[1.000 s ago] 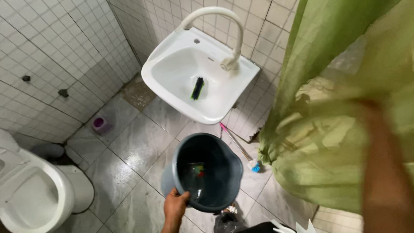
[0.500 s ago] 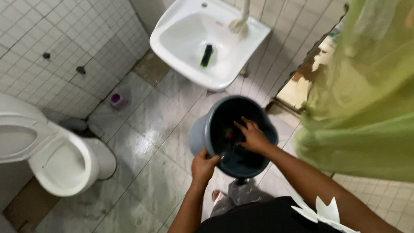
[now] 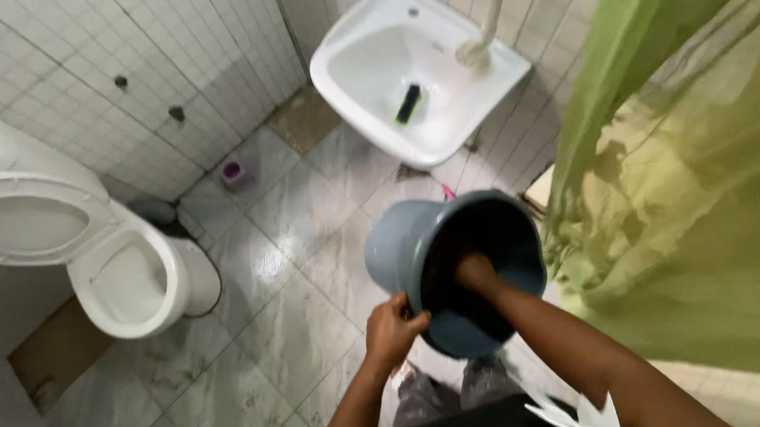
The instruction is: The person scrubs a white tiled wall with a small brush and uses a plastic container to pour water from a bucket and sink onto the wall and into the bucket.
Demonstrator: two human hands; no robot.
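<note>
A: What is the person holding?

B: A grey-blue bucket (image 3: 401, 248). It is up off the floor, tipped toward us, near the middle of the room. The left hand (image 3: 392, 331) is gripping its near rim, with the fingers curled tight around the edge.

A: And the other hand?

B: The right hand (image 3: 475, 274) is reaching down inside the bucket. It is dark in there, so I cannot tell if those fingers are open or closed.

A: What is around them?

B: A white sink (image 3: 366, 59) is hanging on the far wall, and a dark brush with green on it (image 3: 407, 104) is lying in it. A white toilet (image 3: 125, 282) is sitting to the left with its lid up. A green curtain (image 3: 707, 176) is hanging on the right, just beside the bucket. A small purple pot (image 3: 232, 173) is sitting on the floor (image 3: 288, 313), far left of the bucket.
</note>
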